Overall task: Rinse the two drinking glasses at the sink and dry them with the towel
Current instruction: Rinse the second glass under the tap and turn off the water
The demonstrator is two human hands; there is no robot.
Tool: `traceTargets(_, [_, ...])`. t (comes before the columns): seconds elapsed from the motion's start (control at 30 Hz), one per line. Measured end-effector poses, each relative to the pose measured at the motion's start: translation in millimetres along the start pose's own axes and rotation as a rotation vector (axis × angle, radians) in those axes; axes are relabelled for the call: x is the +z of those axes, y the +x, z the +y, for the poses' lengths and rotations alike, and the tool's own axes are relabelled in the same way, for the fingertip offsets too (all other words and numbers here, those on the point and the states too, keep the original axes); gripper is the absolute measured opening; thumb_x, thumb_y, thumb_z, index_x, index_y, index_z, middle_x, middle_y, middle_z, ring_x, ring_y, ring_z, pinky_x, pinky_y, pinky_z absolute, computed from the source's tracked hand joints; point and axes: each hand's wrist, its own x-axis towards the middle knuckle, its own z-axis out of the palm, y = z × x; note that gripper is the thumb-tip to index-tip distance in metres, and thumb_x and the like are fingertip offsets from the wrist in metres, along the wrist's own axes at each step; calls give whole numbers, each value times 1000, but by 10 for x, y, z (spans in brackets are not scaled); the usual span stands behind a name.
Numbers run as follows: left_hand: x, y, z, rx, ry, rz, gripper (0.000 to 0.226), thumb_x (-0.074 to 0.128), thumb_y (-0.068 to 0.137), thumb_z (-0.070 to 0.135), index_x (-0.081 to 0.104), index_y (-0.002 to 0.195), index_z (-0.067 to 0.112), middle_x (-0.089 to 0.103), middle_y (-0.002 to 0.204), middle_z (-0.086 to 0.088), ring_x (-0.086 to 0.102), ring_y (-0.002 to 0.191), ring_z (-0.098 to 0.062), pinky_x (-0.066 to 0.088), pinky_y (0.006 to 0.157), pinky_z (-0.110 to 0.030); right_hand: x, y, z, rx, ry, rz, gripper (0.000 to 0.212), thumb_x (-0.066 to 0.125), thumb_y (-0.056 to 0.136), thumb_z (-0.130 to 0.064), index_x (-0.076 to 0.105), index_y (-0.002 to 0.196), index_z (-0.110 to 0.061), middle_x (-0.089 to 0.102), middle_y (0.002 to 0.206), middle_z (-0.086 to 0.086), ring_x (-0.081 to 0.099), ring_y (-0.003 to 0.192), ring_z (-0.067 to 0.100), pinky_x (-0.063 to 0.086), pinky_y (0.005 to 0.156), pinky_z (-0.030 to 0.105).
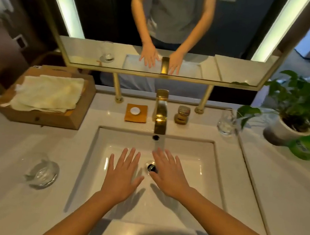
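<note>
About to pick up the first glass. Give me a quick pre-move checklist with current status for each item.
1. Hands free: left hand and right hand open over the sink, holding nothing: ok.
2. Water running from the faucet: ok.
3. Near glass on the counter left of the sink, nothing in the way: ok.
4. Far glass by the plant, leaves close; clear reach: cannot tell.
5. Towel on the box, ready: ok.

Your sink: glossy ceramic; faucet polished gold metal. Near-left glass clear, smooth. Far-left towel rough cloth.
</note>
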Motion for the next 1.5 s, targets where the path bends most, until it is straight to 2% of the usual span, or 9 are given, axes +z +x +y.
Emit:
traceTargets(0.1, [-83,-199,-329,-62,30,-46,70,11,93,62,29,144,18,37,150,-8,13,142,-27,-1,109,-48,98,122,-319,-74,-30,-29,68,33,99,-50,2,154,-27,-10,162,-3,-9,149,21,-5,118,44])
traceTargets(0.37, [-335,-776,-1175,-198,-17,101,72,10,91,63,20,148,19,23,156,-6,12,144,-26,-3,113,-46,389,476,-1269,-269,50,-119,75,43,97,-50,4,154,-23,-9,163,1,-8,150,21,2,121,40])
traceTargets(0.47, [-454,-971,-1481,-203,-246,238,66,32,90,53,22,148,21,12,159,1,4,147,-21,-1,119,-40,476,601,-1665,-327,238,-122,72,53,95,-43,19,153,-18,12,162,4,9,149,20,12,122,37])
traceTargets(0.63, [-546,-1184,-1883,-175,-384,301,39,60,86,28,54,124,20,55,130,1,46,124,-20,32,108,-31,701,841,-2206,-376,235,-117,80,65,81,-49,29,148,-22,34,153,1,18,146,26,18,117,53])
traceTargets(0.8, [-470,-1126,-1981,-69,-150,133,36,54,88,28,56,123,21,62,126,0,52,120,-18,11,116,-29,909,875,-2513,-221,328,-72,81,66,76,-53,32,145,-30,36,151,-7,12,147,21,-2,116,56])
traceTargets(0.93, [-459,-953,-1921,-97,-160,127,31,44,91,20,54,121,20,62,122,-3,54,112,-19,34,92,-22,965,899,-2534,-121,407,24,56,64,78,-40,48,132,-29,49,138,-5,27,140,16,1,118,50])
traceTargets(1.03, [-494,-873,-1841,-82,-134,88,29,41,92,19,53,118,20,64,114,-5,59,100,-21,27,70,-21,912,894,-2439,-114,504,59,42,64,72,-39,59,112,-27,61,115,-7,49,117,13,27,112,46])
traceTargets(1.13, [-527,-838,-1741,-14,-79,53,28,42,92,19,52,119,20,65,110,-6,60,96,-24,28,69,-24,783,796,-2261,-118,615,71,49,64,63,-39,59,108,-20,64,105,-2,54,94,14,45,86,35])
traceTargets(1.5, [-695,-281,-789,218,67,-133,33,37,93,4,49,124,2,62,107,-20,56,96,-35,31,74,-34,412,443,-1329,80,896,118,54,78,69,-27,48,112,-41,63,112,-12,62,103,6,54,85,28])
